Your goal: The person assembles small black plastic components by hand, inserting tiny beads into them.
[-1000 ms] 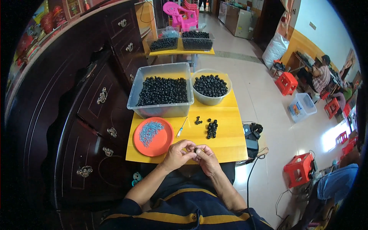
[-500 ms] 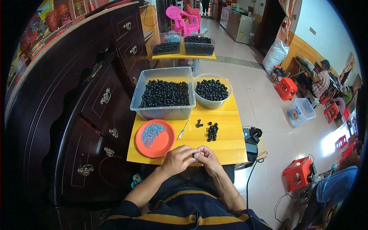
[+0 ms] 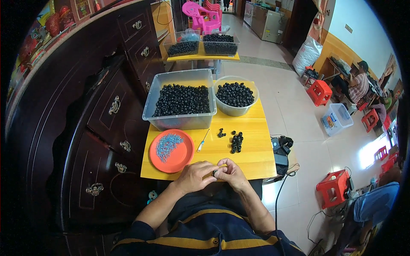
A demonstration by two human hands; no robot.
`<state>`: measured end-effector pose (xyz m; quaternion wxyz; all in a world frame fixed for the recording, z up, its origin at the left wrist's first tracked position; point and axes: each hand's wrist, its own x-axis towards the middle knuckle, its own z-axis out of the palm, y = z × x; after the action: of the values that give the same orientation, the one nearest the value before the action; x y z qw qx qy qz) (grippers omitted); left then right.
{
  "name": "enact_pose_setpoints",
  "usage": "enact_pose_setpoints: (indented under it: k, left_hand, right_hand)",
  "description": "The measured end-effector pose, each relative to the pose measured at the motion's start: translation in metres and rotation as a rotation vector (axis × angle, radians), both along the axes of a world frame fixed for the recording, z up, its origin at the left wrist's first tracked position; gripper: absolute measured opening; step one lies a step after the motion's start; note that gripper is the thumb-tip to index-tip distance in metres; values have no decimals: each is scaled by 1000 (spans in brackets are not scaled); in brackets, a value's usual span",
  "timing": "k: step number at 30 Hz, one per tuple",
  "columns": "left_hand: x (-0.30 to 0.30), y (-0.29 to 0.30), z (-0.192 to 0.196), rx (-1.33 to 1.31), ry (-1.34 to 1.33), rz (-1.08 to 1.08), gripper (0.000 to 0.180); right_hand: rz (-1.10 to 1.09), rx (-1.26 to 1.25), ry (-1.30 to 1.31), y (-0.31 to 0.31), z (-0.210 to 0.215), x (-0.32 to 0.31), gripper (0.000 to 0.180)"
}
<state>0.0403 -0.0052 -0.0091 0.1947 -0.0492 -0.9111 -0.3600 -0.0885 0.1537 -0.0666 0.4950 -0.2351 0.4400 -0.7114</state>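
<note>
Wide downward view from head height

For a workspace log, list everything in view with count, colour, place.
Table: one, yellow, ahead
Rectangular bin: one, clear, table's far left, holding black parts
Round tub: one, clear, table's far right, holding black parts
Plate: one, red, table's near left
Metal pieces: many, bluish silver, on plate
Screwdriver: one, pale-handled, right of plate
Loose parts: two clusters, black, right of screwdriver
Small part: one, dark, at near table edge
Rear table: one, yellow, beyond
Rear bins: two, clear, on rear table
Armchair: one, pink, behind rear table
Stools: several, red, right
Floor bin: one, clear, right
Sack: one, white, right wall
Cabinet: one, dark brown, left
Other people: several, mixed clothing, right
Left hand: one, bare, lower centre
Right hand: one, bare, pinching small part
</note>
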Motion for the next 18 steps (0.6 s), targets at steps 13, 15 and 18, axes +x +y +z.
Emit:
enact_pose_setpoints:
  k: [13, 15, 18]
  left_hand:
    - [-6, 0, 2, -30, -27, -71, 44]
    - [-5, 2, -5, -27, -19, -45, 43]
    - [-5, 3, -11, -16, -7, -15, 41]
  right_hand:
    - [17, 19, 7, -2, 6, -2, 34]
    - [13, 13, 15, -3, 6, -1, 34]
    - [-3, 16, 15, -3, 6, 0, 34]
